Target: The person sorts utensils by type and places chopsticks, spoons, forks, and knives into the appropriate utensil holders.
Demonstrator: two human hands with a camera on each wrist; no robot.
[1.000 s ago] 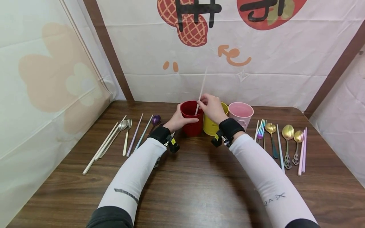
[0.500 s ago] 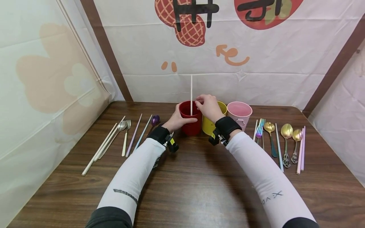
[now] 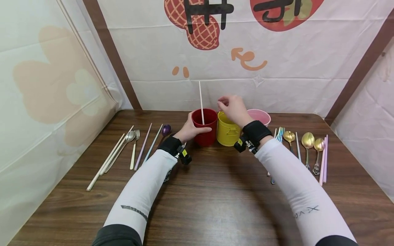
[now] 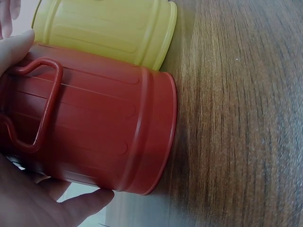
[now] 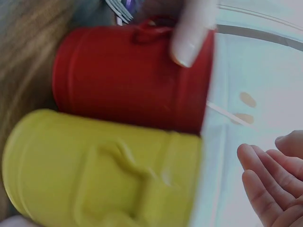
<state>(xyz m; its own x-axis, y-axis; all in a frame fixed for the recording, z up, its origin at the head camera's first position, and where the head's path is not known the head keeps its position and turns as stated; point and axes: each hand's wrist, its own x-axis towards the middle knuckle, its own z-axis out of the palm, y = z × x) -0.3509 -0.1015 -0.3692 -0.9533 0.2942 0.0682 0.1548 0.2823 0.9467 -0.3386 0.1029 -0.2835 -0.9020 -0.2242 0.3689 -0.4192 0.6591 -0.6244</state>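
My left hand [image 3: 191, 130] grips the red bucket [image 3: 205, 138] from its left side, thumb across the front near the rim. In the left wrist view, fingers [image 4: 85, 205] lie along the red wall below its handle. A single white chopstick [image 3: 201, 99] stands inside the red bucket, leaning slightly left. Over the yellow bucket [image 3: 227, 135] hangs my right hand [image 3: 235, 108], apart from both buckets and holding nothing. Its fingers are loosely bent in the right wrist view [image 5: 277, 179]. The pink bucket [image 3: 261, 116] is partly hidden behind the right hand and wrist.
On the left of the table lie pale chopsticks [image 3: 106, 162], a silver spoon [image 3: 130, 136], a fork [image 3: 137, 135], coloured chopsticks and a purple spoon [image 3: 166, 130]. Gold spoons [image 3: 308, 140], pink and lilac chopsticks [image 3: 325, 157] and a fork lie right, partly behind my forearm. A printed cloth stands behind.
My right hand let go of the white chopstick, which now leans in the red bucket, and moved right and up over the yellow bucket. My left hand keeps its hold on the red bucket.
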